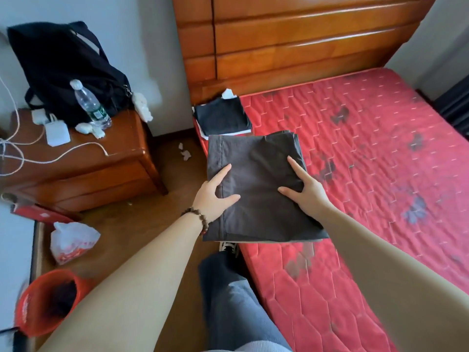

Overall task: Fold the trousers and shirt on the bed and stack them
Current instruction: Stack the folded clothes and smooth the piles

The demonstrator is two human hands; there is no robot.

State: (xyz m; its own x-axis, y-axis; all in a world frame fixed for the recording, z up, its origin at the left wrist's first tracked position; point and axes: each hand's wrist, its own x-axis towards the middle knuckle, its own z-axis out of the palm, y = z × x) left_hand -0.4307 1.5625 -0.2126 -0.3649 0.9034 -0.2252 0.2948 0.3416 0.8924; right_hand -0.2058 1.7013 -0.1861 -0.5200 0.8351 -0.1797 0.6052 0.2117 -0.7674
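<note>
I have the left hand (213, 193) and right hand (304, 190) gripping the folded grey trousers (258, 189) from either side, thumbs on top and fingers spread, so the bundle lies between both grips at the near edge of the bed (368, 153). Beyond it, the folded dark shirt (222, 115) rests at the mattress corner, just beside the trousers' far edge.

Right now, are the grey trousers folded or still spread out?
Folded: the grey trousers form a compact layered rectangle, with both hands gripping its sides.
</note>
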